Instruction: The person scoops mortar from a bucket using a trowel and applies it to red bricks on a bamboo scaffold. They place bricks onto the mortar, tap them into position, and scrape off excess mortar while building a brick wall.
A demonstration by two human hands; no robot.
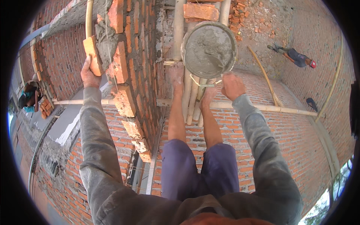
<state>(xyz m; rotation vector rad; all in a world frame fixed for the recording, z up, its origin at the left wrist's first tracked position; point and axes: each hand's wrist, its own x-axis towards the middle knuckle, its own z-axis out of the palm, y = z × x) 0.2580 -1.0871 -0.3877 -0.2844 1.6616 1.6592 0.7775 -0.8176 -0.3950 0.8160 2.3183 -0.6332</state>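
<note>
My left hand [90, 77] grips an orange brick [93, 56] beside the top of the brick wall [120, 63]. Grey mortar [104, 43] lies on the wall top just right of that brick, and a thin string line [107, 33] runs along it. My right hand [233, 86] is closed at the near right rim of a round bucket [183, 50] filled with wet mortar [204, 43]. It appears to hold a trowel [217, 61], whose blade is mostly sunk in the mortar; the handle is hidden by my fingers.
My bare feet [176, 73] stand on bamboo poles [193, 101] high above the ground. A horizontal pole [258, 107] crosses below. Loose bricks [202, 12] lie beyond the bucket. Other people [298, 58] are far below right and at the far left [30, 97].
</note>
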